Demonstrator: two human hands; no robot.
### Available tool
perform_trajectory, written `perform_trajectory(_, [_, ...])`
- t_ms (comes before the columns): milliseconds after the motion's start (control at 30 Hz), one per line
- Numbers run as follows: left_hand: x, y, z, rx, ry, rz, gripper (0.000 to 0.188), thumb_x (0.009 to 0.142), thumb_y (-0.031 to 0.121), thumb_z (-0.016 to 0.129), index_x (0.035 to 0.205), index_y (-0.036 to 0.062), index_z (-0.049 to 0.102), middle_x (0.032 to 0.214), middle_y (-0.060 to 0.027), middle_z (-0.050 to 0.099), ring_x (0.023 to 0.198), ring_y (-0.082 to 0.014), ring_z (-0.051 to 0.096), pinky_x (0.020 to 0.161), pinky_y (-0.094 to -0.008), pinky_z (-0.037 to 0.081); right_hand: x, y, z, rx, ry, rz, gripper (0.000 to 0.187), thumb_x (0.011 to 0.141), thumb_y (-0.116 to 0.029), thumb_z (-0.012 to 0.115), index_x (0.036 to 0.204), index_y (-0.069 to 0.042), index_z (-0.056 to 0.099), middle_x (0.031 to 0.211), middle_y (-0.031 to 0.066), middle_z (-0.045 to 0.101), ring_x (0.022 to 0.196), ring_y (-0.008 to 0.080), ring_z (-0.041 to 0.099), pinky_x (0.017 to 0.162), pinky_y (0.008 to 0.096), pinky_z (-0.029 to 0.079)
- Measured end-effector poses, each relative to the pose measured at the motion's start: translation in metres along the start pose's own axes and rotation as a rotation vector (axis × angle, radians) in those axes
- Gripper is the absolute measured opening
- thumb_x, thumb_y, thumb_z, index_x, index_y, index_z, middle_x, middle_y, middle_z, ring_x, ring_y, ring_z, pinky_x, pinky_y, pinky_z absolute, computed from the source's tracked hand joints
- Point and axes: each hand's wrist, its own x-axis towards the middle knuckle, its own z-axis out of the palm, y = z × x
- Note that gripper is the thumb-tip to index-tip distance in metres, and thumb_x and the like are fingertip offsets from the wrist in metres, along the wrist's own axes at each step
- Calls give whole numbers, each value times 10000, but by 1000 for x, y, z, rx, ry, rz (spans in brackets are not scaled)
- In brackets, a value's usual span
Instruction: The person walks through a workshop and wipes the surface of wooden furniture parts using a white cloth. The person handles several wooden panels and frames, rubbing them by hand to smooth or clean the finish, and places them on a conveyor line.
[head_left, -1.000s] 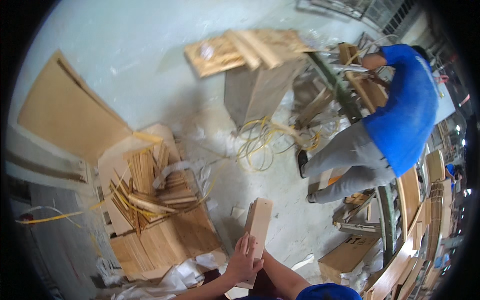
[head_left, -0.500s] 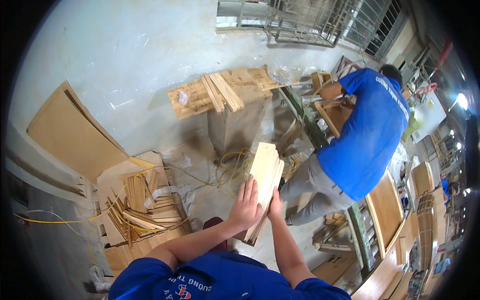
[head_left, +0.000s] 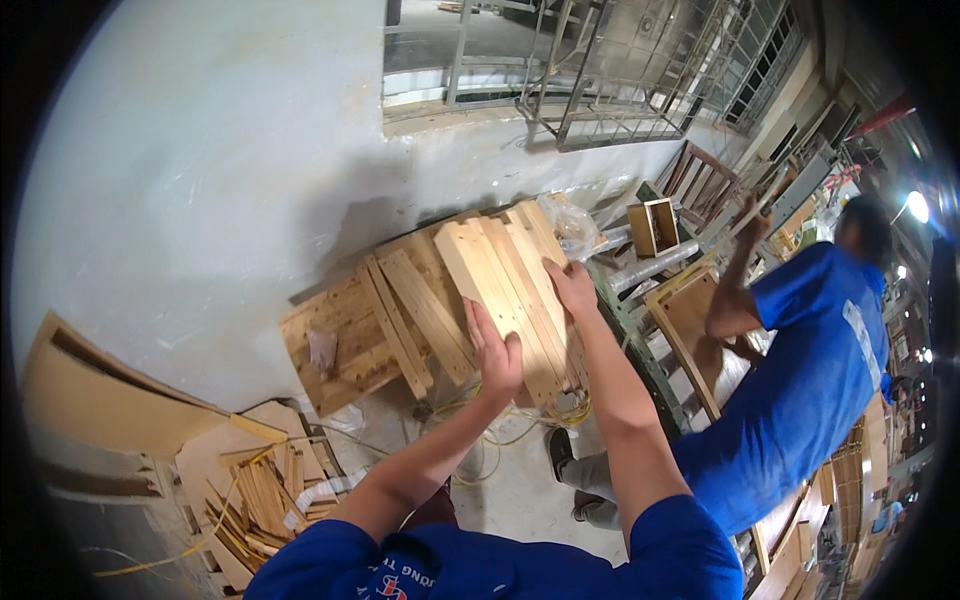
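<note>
Between my two hands is a bundle of pale wooden slats (head_left: 510, 300), lying side by side with small holes near their ends. My left hand (head_left: 494, 350) presses against the left side, its thumb toward the near end. Along the right edge, my right hand (head_left: 572, 290) grips the outer slat. The bundle is above the right part of a wooden board (head_left: 335, 345); whether it rests there I cannot tell. Just left of it, loose slats (head_left: 425, 305) lie on that board, beside a small crumpled plastic bag (head_left: 322, 350).
A co-worker in a blue shirt (head_left: 790, 400) stands close on the right at a green metal frame (head_left: 640, 345). Wood offcuts (head_left: 262, 495) are piled at lower left. Yellow hoses (head_left: 490, 455) trail over the floor. A window grille (head_left: 630, 80) juts from the wall ahead.
The slat bundle has moved forward, from in front of my body to above the board, and its slats now show spread side by side. The co-worker has shifted and raised an arm.
</note>
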Motion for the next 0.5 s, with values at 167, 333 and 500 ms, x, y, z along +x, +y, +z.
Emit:
perform_trajectory(167, [72,-80,42,-126,12,-297,706,815,114,435,1356,-125,50,1437,-295,24,1349,-390,30,1099,-405,36,120,-4,50,-197,-85,-135,832,676,-636,590,1158,38,513,1099,243,567,1045,318,547,882,357,413])
perform_trajectory(333, [73,-109,57,-217,-87,-549,693,855,164,424,1385,-73,45,1461,-232,40,1365,-328,8,1102,-350,23,130,35,55,98,-134,-257,743,783,-560,528,1274,-12,428,1185,254,520,1148,349,475,969,380,359])
perform_trajectory(500, [59,-101,26,-305,-70,-723,722,842,178,472,1403,-28,68,1455,-202,128,1329,-276,198,1080,-322,157,26,117,47,715,498,37,678,898,-464,415,1362,10,277,1386,158,327,1273,277,324,1039,368,252])
